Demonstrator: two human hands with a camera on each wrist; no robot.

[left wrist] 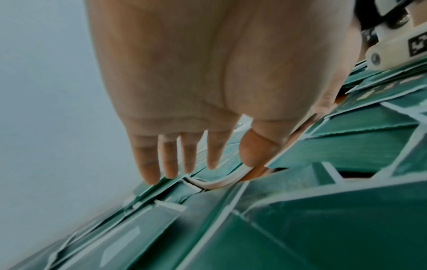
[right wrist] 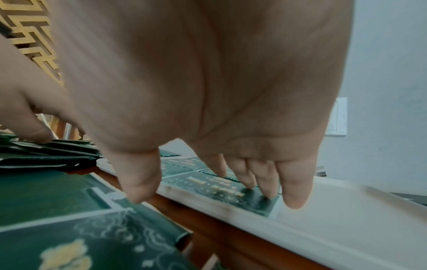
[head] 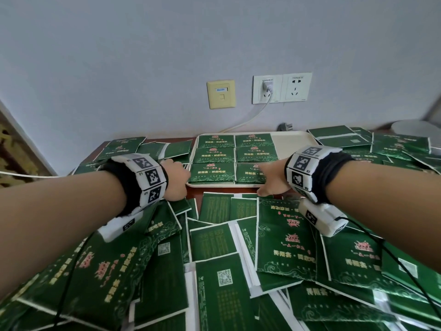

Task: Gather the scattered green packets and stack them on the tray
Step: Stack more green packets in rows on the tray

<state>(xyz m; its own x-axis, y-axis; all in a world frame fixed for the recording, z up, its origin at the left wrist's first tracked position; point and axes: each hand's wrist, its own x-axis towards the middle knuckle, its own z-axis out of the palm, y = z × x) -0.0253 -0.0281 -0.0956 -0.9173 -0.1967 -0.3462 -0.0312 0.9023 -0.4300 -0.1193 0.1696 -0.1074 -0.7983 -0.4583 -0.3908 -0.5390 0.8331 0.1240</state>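
Note:
A cream tray (head: 293, 144) lies at the back of the table and carries green packets in two columns of three, among them the front-left stack (head: 212, 174) and the front-right stack (head: 248, 177). My left hand (head: 177, 177) is at the tray's front-left corner. Its straight fingers (left wrist: 169, 164) touch packet edges beside the tray rim (left wrist: 221, 180), and the thumb rests by the rim. My right hand (head: 270, 180) reaches over the tray's front edge, its straight fingers (right wrist: 265, 182) resting on the front-right packet (right wrist: 219, 186). Neither hand holds anything.
Loose green packets (head: 284, 237) cover the table in front of, left and right of the tray, many overlapping. A strip of bare wood (head: 195, 189) shows before the tray. Wall sockets (head: 281, 88) with a white cable are behind. A grey round object (head: 415, 130) sits at the back right.

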